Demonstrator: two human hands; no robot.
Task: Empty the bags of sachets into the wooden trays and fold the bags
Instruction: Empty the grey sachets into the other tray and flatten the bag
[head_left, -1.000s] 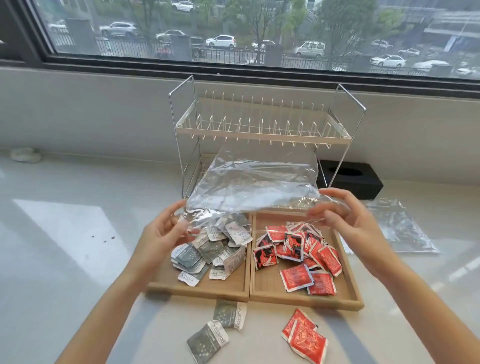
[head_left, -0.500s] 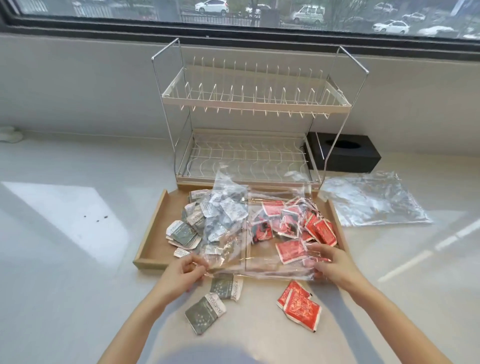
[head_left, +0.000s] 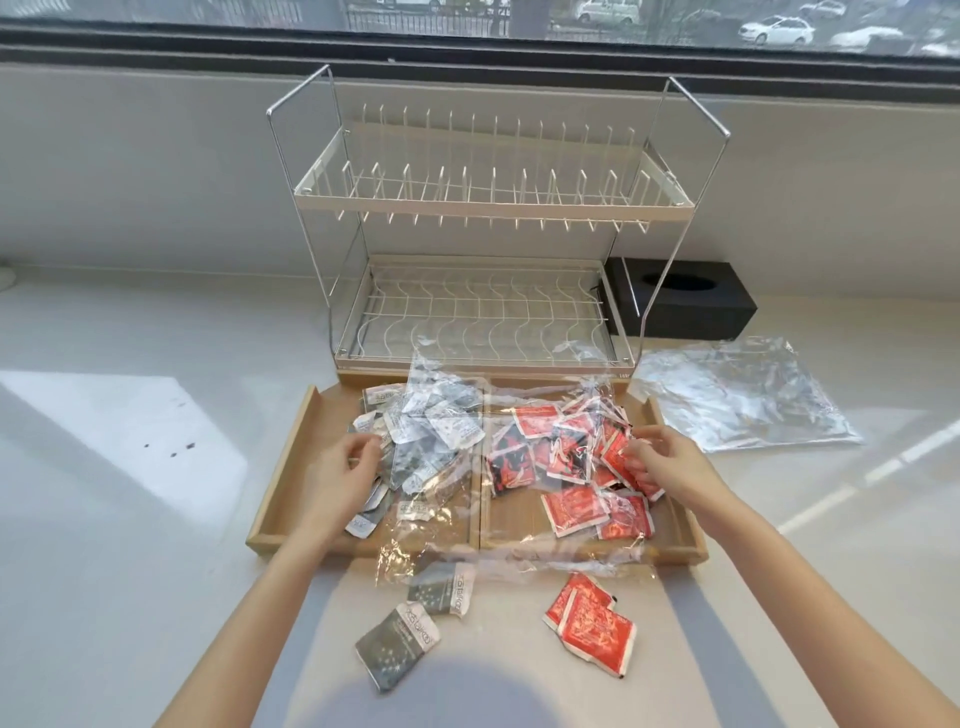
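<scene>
Two wooden trays stand side by side: the left tray (head_left: 283, 467) holds several grey sachets (head_left: 441, 421), the right tray (head_left: 680, 493) several red sachets (head_left: 574, 512). A crumpled clear bag (head_left: 519, 556) lies spread over both piles, its near edge hanging past the trays' front rim. My left hand (head_left: 345, 467) pinches the bag's left edge over the grey pile. My right hand (head_left: 662, 462) pinches its right edge over the red pile. A second clear bag (head_left: 743, 400) lies flat on the counter to the right.
Two grey sachets (head_left: 397, 644) and a few red sachets (head_left: 592, 629) lie loose on the counter in front of the trays. A white two-tier dish rack (head_left: 488, 202) stands right behind the trays. A black tissue box (head_left: 685, 301) sits at the back right.
The bag came down from the air and now lies over the sachets. My hands left its near edge and moved farther in, to its left and right sides.
</scene>
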